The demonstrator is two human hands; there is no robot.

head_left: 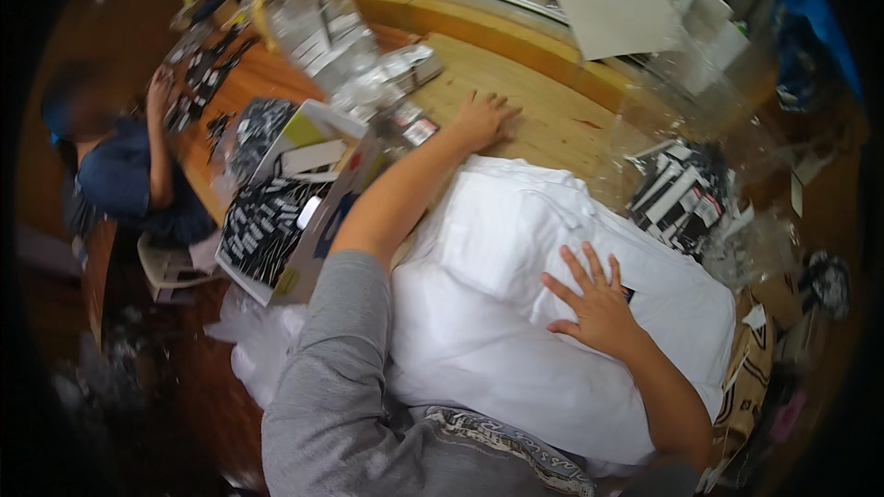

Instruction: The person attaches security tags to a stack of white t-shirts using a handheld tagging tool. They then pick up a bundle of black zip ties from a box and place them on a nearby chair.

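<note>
A stack of white folded garments (516, 285) lies in front of me, one part bulging and loose near my body. My right hand (599, 311) rests on the stack with its fingers spread. Beside it a small dark label (628, 294) shows on the white cloth. Past the far edge of the stack, my left hand (485, 121) reaches over the bare wooden tabletop (552, 120) with its fingers apart and nothing in them. Whether its fingertips touch the wood I cannot tell. Closest to that hand is a small tag-like packet (416, 129) in clear plastic.
Left of my arm stands an open carton (322, 143) with many black-and-white tags. Clear plastic bags (322, 37) lie at the far left, another bag of tags (677, 198) at the right. A wooden ledge (488, 28) bounds the back. Another person (120, 166) sits at far left.
</note>
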